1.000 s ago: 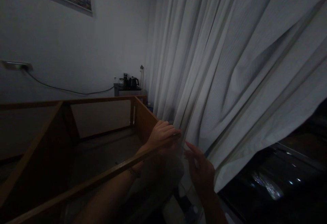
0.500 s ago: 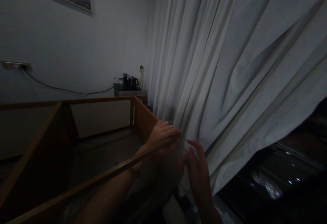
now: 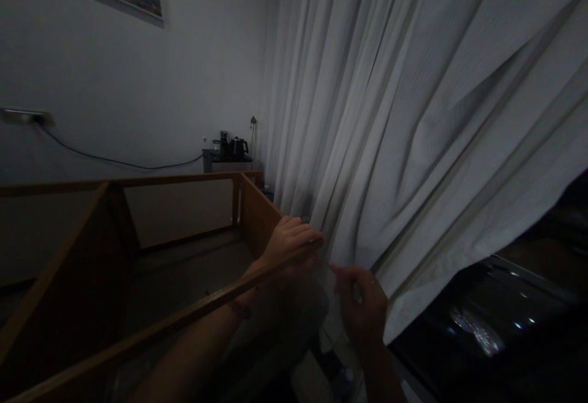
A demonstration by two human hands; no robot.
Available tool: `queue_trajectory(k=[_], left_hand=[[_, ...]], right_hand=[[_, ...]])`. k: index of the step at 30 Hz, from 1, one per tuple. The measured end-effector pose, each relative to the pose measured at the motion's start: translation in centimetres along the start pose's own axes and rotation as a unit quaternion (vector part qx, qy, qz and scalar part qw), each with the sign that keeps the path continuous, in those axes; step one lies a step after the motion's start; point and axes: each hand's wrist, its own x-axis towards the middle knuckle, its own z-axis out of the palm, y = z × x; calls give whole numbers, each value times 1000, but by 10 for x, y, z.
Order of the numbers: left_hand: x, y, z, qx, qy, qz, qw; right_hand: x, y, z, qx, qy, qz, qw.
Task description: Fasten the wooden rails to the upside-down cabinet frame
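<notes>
A brown wooden frame (image 3: 184, 317) with a divider panel (image 3: 59, 268) stretches across the lower left. My left hand (image 3: 291, 237) is wrapped over the frame's near right corner, fingers on top and the rail passing in front of the wrist. Just right of that corner, my right hand (image 3: 362, 305) is closed in a pinch, thumb and index finger together and pointed at the corner. A thin, faint thing may stick out from these fingertips, but the dark hides what it is.
A long pale curtain (image 3: 367, 115) hangs close on the right, beside both hands. A dark glossy surface (image 3: 482, 317) lies at lower right. Behind the frame, a black kettle (image 3: 239, 146) stands on a small cabinet (image 3: 228, 164). A black cable (image 3: 124, 163) runs along the wall.
My right hand has gone from loosely curved fingers to a tight pinch and turned slightly, staying by the corner. My left hand keeps its place on the frame.
</notes>
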Motion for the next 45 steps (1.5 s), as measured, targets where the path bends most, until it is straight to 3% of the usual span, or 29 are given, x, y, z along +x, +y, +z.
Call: queue_trajectory(k=[2, 4, 6, 8, 11, 14, 17, 19, 22, 24, 25, 27, 30, 32, 35, 37, 42, 45], left_hand=[[0, -1, 1, -3, 7, 7, 1000], [-1, -2, 2, -8, 15, 15, 1000], [-1, -3, 3, -6, 16, 14, 1000], [-1, -4, 3, 0, 11, 7, 1000], [-1, -3, 3, -3, 6, 6, 1000], [-1, -3, 2, -14, 15, 15, 1000], [-1, -3, 2, -8, 11, 14, 1000], [-1, -4, 2, -1, 1, 11, 1000], [-1, -4, 3, -3, -3, 6, 1000], [-2, -5, 3, -4, -7, 2, 1000], [-2, -5, 4, -5, -8, 0, 1000], [-3, -4, 4, -8, -9, -4, 1000], [-2, -3, 2, -13, -5, -4, 1000], [-2, -2, 1, -18, -1, 2, 1000], [0, -1, -1, -20, 5, 4, 1000], [0, 0, -1, -16, 2, 2, 1000], [-1, 0, 0, -17, 5, 2, 1000], [-2, -2, 1, -17, 6, 5, 1000]], right_hand=[[1, -4, 5, 107, -29, 167, 980], [1, -4, 10, 227, -61, 286, 929], [1, 0, 13, 307, -83, 334, 888], [-2, 4, 14, 319, -108, 334, 880], [-5, 9, 8, 217, -94, 251, 939], [-5, 15, -3, 37, -22, 44, 998], [-1, 20, -12, -110, -14, -148, 983], [2, 19, -13, -149, -30, -187, 971], [2, 11, -8, -102, -33, -110, 988], [1, 3, -1, 12, -67, 34, 997], [-1, 0, 3, 91, -103, 124, 983], [-3, -4, 10, 249, -165, 271, 915], [-6, -5, 15, 417, -180, 392, 800], [-8, -5, 15, 468, -169, 424, 756], [-9, -3, 10, 500, -162, 431, 734], [-10, -2, 8, 510, -152, 415, 738], [-12, -1, 4, 478, -103, 343, 802], [-8, -3, 0, 500, -104, 338, 790]])
